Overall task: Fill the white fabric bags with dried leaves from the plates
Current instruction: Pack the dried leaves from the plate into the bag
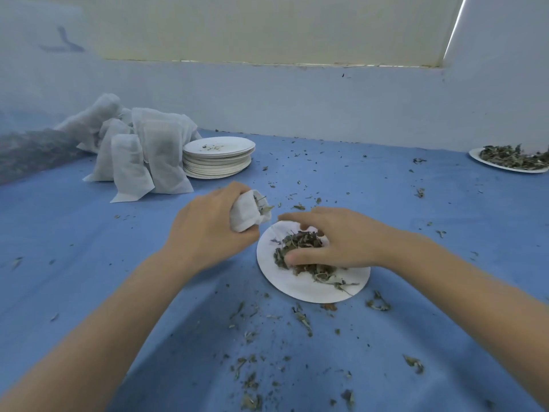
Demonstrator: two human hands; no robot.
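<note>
Here the left hand (208, 230) grips a white fabric bag (248, 214), its mouth beside the plate (309, 288), while the right hand's (335, 240) fingers (297, 217) curl around dried leaves (297, 243) heaped there. Behind stand filled bags (142, 156), a stack of plates (219, 157) and, far right, another leaf plate (511, 159). Crumbs (303, 319) litter the blue-covered worktop (386, 203) below a pale wall (297, 99). No writing shows.
</note>
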